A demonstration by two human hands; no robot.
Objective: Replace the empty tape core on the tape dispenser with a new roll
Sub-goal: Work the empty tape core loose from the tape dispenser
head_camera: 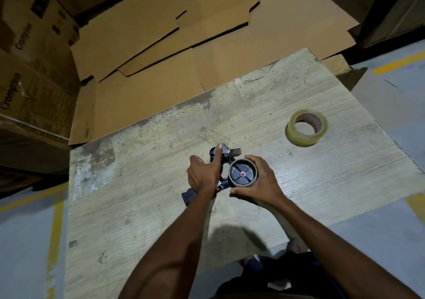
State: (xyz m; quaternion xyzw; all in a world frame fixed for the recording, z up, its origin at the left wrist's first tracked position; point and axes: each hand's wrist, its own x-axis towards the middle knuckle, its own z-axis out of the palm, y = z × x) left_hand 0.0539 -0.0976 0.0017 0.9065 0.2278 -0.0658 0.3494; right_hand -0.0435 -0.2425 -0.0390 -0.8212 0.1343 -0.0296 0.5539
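A black tape dispenser lies on its side on the worn wooden table. My left hand grips its frame and handle, the index finger stretched onto the metal front end. The empty brown cardboard core sits on the dispenser's black hub. My right hand is wrapped around the core's outer wall, thumb near and fingers far. A new roll of clear tape lies flat on the table's right side, apart from both hands.
Flattened cardboard sheets lie stacked beyond the table's far edge. Printed cartons are piled at the left. Grey floor with yellow lines surrounds the table. My legs show at the table's near edge.
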